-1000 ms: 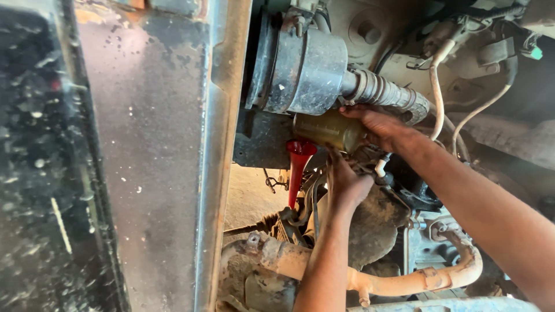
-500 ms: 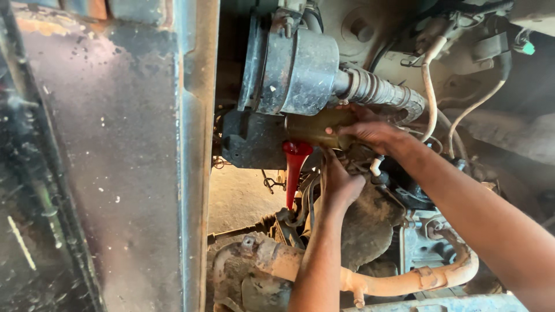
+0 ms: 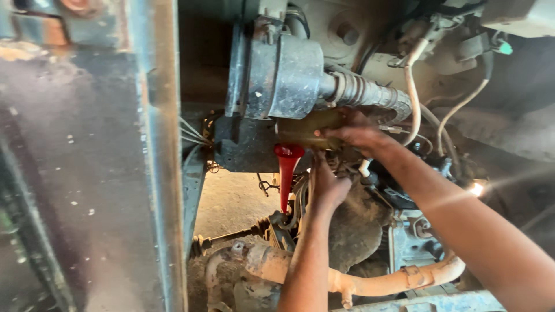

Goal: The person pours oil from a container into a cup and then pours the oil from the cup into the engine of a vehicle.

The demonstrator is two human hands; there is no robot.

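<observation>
Your right hand (image 3: 355, 134) is clasped over the amber bottle (image 3: 306, 128), tipped on its side under the grey cylindrical housing (image 3: 286, 75). Your left hand (image 3: 326, 188) is curled just beside the red funnel (image 3: 287, 173), which hangs spout-down below the bottle's mouth; its grip is hidden. A ribbed hose (image 3: 370, 95) runs above.

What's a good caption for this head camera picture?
Right hand tips a brownish bottle into a red plastic funnel; left hand beside it.

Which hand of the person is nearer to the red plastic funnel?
The left. The left hand is just right of the red plastic funnel, beside its spout, perhaps touching it. The right hand rests higher, on the brownish container above the funnel's mouth.
</observation>
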